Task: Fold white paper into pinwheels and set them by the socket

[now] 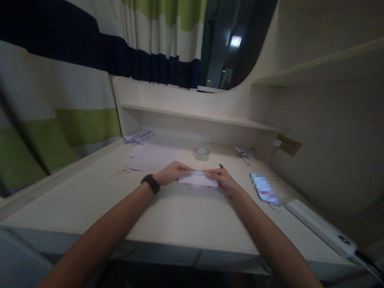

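Dorm-style study nook: built-in desk point(180, 216), shelf point(195, 116), striped curtain point(90, 60), wall socket point(288, 145).

I see a white folded paper point(198, 179) on a pale cream counter point(180, 216) with a faint wood grain. My left hand point(173, 173) sits past a black wristband point(151, 183). The tape roll point(202, 153) reads clear with a yellowish tint. The paper stack point(151, 157) is white with a lilac cast. The curtain point(60, 100) carries broad bands of navy, white and lime green. The power strip point(322, 229) is white.
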Tool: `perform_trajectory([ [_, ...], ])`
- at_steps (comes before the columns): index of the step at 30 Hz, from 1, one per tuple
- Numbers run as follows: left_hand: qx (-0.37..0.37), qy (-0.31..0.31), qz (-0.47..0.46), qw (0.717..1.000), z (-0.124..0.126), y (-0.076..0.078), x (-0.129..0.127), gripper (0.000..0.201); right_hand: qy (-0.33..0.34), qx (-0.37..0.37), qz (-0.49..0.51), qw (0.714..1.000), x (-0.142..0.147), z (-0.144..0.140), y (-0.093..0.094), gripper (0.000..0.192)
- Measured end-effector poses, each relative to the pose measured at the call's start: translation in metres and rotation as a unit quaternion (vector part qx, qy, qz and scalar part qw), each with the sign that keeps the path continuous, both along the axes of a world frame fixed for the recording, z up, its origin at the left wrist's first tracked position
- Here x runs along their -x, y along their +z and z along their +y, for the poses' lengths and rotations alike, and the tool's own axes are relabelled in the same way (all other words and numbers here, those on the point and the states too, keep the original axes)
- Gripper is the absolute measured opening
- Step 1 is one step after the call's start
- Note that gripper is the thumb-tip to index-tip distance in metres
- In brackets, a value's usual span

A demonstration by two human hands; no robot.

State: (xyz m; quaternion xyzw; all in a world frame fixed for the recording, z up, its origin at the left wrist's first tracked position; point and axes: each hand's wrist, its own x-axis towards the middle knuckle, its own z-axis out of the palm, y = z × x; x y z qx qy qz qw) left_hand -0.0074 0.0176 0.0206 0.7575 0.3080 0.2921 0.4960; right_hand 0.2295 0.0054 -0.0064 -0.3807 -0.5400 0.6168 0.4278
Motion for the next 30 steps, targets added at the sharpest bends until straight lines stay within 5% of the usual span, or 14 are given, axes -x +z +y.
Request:
perform_trajectory([
  [15, -0.030, 0.039, 0.014, 0.999, 0.010, -0.010, 0.005, 0.045, -0.026, 0.000, 0.008, 1.000, -0.002, 0.001, -0.001, 0.034],
  [24, -0.021, 0.028, 0.015, 0.999, -0.002, 0.001, 0.002, 0.041, -0.057, -0.004, -0.006, 0.998, 0.002, 0.000, 0.000, 0.032],
  [30, -0.059, 0.042, 0.007, 0.997, 0.007, -0.008, 0.003, 0.039, -0.070, -0.039, -0.038, 0.996, 0.000, 0.001, -0.003, 0.045],
])
